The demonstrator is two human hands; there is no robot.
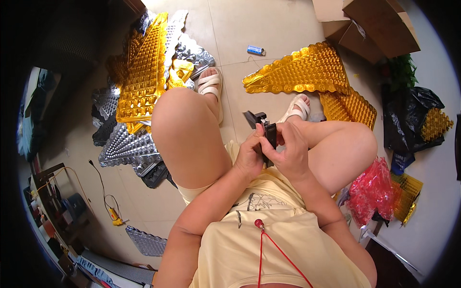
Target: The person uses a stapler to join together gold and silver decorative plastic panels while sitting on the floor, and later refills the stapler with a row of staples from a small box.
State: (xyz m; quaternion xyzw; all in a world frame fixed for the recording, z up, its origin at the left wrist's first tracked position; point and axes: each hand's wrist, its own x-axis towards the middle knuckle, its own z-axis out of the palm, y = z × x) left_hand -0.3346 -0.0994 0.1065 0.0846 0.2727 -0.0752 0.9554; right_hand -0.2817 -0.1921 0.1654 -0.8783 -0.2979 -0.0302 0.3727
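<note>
A small black device (270, 136) with a bracket-like top is held up between my knees, just above my lap. My left hand (249, 154) is closed around its left side, thumb pointing up along it. My right hand (291, 150) grips the right side, with thumb and fingers bent against its edge. My fingers cover much of the device, so its exact kind cannot be made out. Below the hands lies the pale yellow cloth of my clothing (269, 192).
Gold embossed sheets (142, 72) and silver ones (129, 145) are piled left of my legs. More gold sheets (302, 69) lie at the right, near cardboard boxes (379, 29), a black bag (401, 115) and a red plastic bag (370, 192). A corded yellow tool (115, 217) rests on the floor.
</note>
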